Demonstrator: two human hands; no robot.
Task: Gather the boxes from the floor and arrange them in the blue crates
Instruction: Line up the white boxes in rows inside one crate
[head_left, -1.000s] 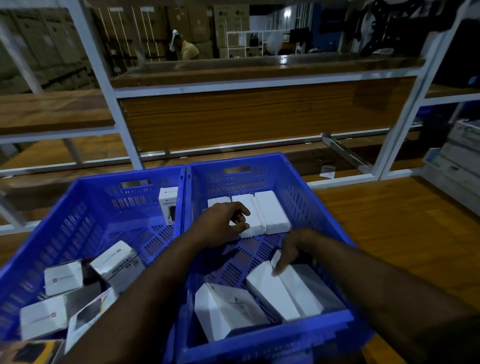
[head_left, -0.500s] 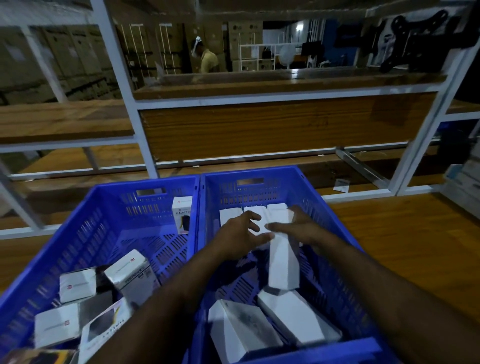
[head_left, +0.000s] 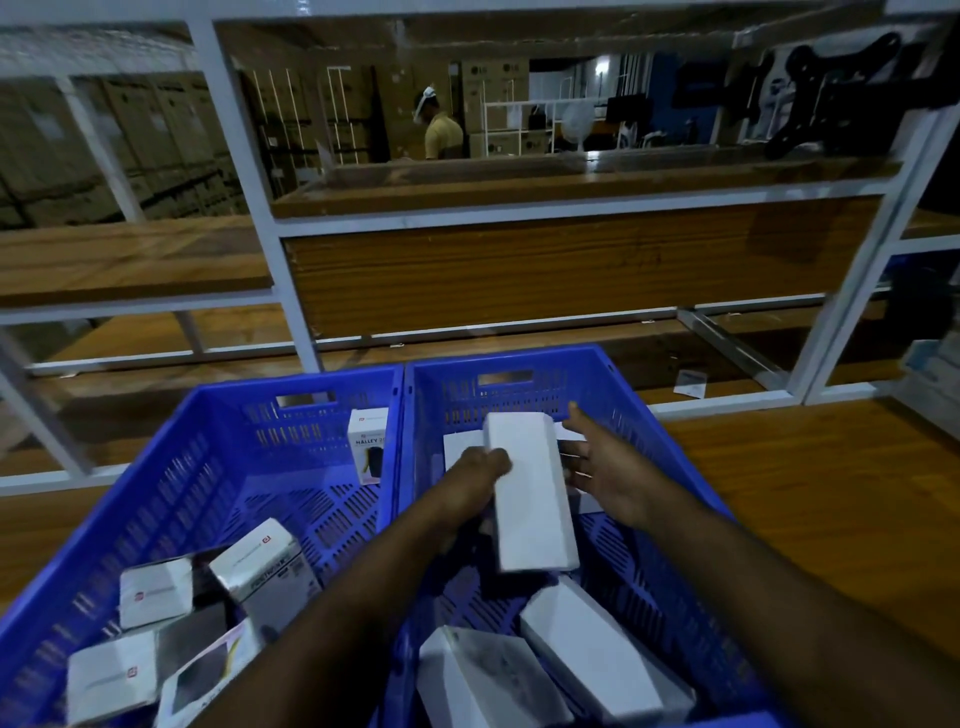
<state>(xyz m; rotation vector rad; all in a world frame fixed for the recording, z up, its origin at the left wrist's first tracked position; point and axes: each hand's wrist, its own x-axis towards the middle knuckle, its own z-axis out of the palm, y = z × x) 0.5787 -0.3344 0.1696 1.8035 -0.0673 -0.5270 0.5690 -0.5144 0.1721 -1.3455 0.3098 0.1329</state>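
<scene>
Two blue crates stand side by side on the wooden floor. Over the right crate (head_left: 670, 447) my left hand (head_left: 475, 480) grips a long white box (head_left: 530, 493) by its left edge and holds it raised. My right hand (head_left: 605, 467) is spread open just right of that box, fingers straight. More white boxes lie flat at the far end of this crate (head_left: 460, 444), partly hidden, and two larger white boxes (head_left: 587, 654) lean at its near end. The left crate (head_left: 208, 467) holds several white boxes (head_left: 156, 592) and one upright box (head_left: 368, 441) at its far wall.
A white metal rack with wooden shelves (head_left: 519, 270) stands right behind the crates. Bare wooden floor (head_left: 831, 493) stretches to the right. A small white card (head_left: 690, 383) lies under the rack. A person (head_left: 441, 130) stands far off among stacked cartons.
My left hand has taken hold of the long white box and lifted it off the crate floor. My right hand has let go and opened beside it.
</scene>
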